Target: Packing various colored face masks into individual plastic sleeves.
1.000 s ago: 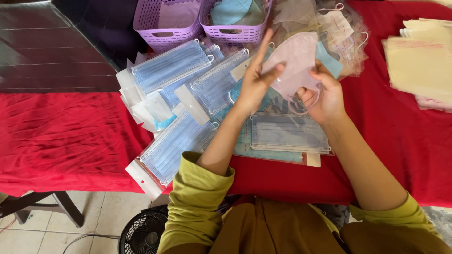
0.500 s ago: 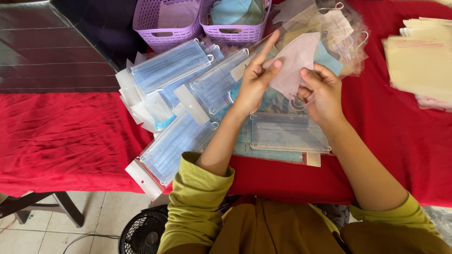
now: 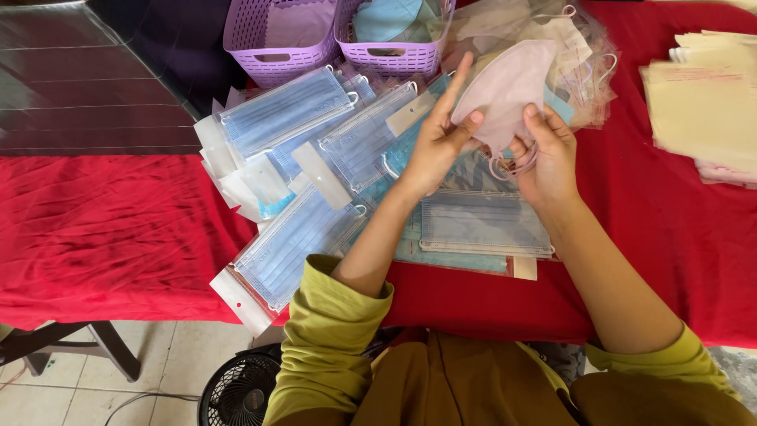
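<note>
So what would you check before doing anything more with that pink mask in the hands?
1. Both hands on the pink mask: ok, left hand and right hand pinch its lower edge.
2. Mask off the table: ok, held above the packed blue masks.
3. Ear loops free: cannot tell, they bunch between the hands.
4. Mask folded flat: ok.
5. Room to set it down: not ok, packs cover the red cloth under the hands.
6. Purple baskets within reach: ok.

Olive-green sleeves (image 3: 331,331) pushed up the forearms, brown garment (image 3: 457,386) below.
</note>
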